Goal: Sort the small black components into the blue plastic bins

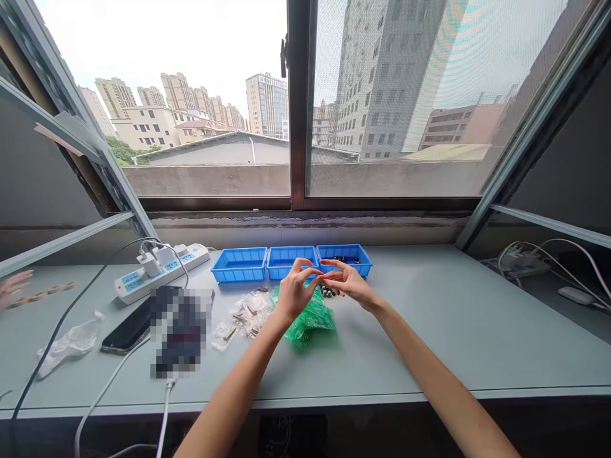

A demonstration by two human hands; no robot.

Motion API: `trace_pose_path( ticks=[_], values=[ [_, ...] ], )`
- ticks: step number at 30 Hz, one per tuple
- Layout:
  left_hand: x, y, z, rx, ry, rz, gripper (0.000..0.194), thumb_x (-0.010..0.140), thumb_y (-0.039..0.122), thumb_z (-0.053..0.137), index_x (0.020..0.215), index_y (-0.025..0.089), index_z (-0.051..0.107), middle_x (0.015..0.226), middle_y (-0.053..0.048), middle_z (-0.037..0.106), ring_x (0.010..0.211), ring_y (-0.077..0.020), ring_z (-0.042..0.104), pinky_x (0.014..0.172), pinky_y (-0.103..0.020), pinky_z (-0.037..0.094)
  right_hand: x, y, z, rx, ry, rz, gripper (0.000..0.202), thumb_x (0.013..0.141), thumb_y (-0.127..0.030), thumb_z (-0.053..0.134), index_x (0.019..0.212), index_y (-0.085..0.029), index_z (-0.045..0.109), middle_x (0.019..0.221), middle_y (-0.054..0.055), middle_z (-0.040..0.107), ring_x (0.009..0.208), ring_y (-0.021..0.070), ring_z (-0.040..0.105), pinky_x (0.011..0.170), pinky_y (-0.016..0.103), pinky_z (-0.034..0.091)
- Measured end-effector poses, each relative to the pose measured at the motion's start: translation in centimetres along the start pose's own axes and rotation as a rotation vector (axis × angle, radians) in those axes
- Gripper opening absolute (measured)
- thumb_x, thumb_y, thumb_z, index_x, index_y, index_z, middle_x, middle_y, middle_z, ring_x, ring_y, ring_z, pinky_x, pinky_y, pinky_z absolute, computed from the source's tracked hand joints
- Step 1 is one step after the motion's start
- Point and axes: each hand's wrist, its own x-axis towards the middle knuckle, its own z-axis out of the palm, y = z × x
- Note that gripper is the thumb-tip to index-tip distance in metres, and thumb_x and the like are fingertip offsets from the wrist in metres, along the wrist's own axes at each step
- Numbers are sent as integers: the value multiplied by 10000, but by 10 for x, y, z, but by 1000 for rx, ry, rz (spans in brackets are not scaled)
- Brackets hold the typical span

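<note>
My left hand [296, 289] and my right hand [347, 282] meet fingertip to fingertip above the table, both pinched round something too small to make out. Beneath them lies a heap of green plastic bags [310, 321]. Small black and silver parts [328, 291] show just under my right hand. Left of the green heap are clear bags [251, 312] with small metal pieces inside. Behind my hands stand three blue bins in a row: the left bin [239, 264], the middle bin [286, 259] and the right bin [358, 268], which holds some dark parts.
A power strip [162, 272] with plugs, a black phone [128, 327], a blurred-out device [181, 334] with a white cable, and a crumpled clear bag [71, 343] lie to the left. Another person's hand [14, 286] shows at the left edge. Cables and a mouse [580, 296] are far right.
</note>
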Motion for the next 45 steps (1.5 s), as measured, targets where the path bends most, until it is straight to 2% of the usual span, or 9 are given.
trace_pose_path(
  ticks=[4, 8, 12, 18, 24, 29, 36, 39, 45],
  values=[
    [1, 2, -1, -21, 0, -42, 127, 834, 290, 566, 819, 233, 678, 1011, -14, 564, 737, -97, 594, 540, -180, 441, -2, -3, -2, -12, 11, 10, 585, 580, -411, 734, 1110, -206, 589, 799, 27, 692, 459, 61, 439, 418, 204, 338],
    [1, 5, -3, 25, -6, -109, 159, 821, 346, 575, 803, 225, 676, 1024, -20, 565, 681, -99, 588, 511, -189, 413, -1, -3, -4, -25, 64, -14, 418, 588, -431, 702, 926, -187, 669, 797, 38, 692, 422, 47, 409, 408, 214, 338],
    [1, 5, -3, 131, -22, -204, 207, 837, 374, 548, 804, 216, 677, 1054, -24, 566, 675, -106, 587, 502, -196, 385, 2, -1, -10, -14, 223, -58, 407, 599, -464, 662, 882, -172, 679, 791, 50, 694, 392, 41, 384, 387, 221, 331],
    [2, 4, -2, 174, -52, -223, 153, 851, 285, 545, 839, 250, 694, 1108, -15, 566, 795, -127, 597, 497, -187, 359, 9, 5, -22, 35, 516, -100, 402, 604, -502, 628, 823, -167, 659, 713, 29, 666, 360, 37, 371, 352, 215, 325],
    [1, 5, -3, 163, -67, -230, 99, 790, 291, 628, 745, 235, 697, 1115, -12, 557, 831, -140, 601, 496, -189, 361, 11, 9, -25, -29, 607, -79, 398, 556, -507, 673, 751, -161, 653, 713, 44, 670, 384, 52, 434, 332, 204, 367],
    [1, 5, -3, 153, -49, -227, 118, 778, 331, 637, 747, 228, 688, 1114, -15, 548, 776, -130, 598, 500, -195, 362, 10, 11, -27, -131, 652, -63, 387, 596, -506, 647, 756, -155, 658, 750, 61, 682, 399, 62, 466, 330, 203, 394],
    [1, 6, -3, 164, -49, -222, 122, 798, 332, 613, 780, 236, 686, 1094, -20, 546, 768, -131, 590, 507, -196, 369, 6, 3, -27, -219, 553, -103, 429, 653, -528, 610, 905, -189, 684, 916, 77, 703, 415, 75, 526, 341, 204, 387],
    [1, 6, -3, 163, -52, -226, 127, 828, 303, 576, 820, 246, 689, 1089, -20, 552, 763, -127, 589, 504, -195, 365, 3, 0, -29, -280, 411, -130, 411, 645, -541, 610, 819, -179, 695, 837, 78, 709, 415, 95, 523, 377, 233, 382],
    [1, 7, -4, 153, -52, -225, 153, 835, 323, 563, 814, 242, 692, 1093, -22, 558, 763, -130, 591, 509, -200, 360, -4, 1, -29, -643, 130, -77, 211, 636, -410, 670, 639, -200, 690, 537, 2, 631, 450, 123, 516, 496, 259, 389]
  ],
)
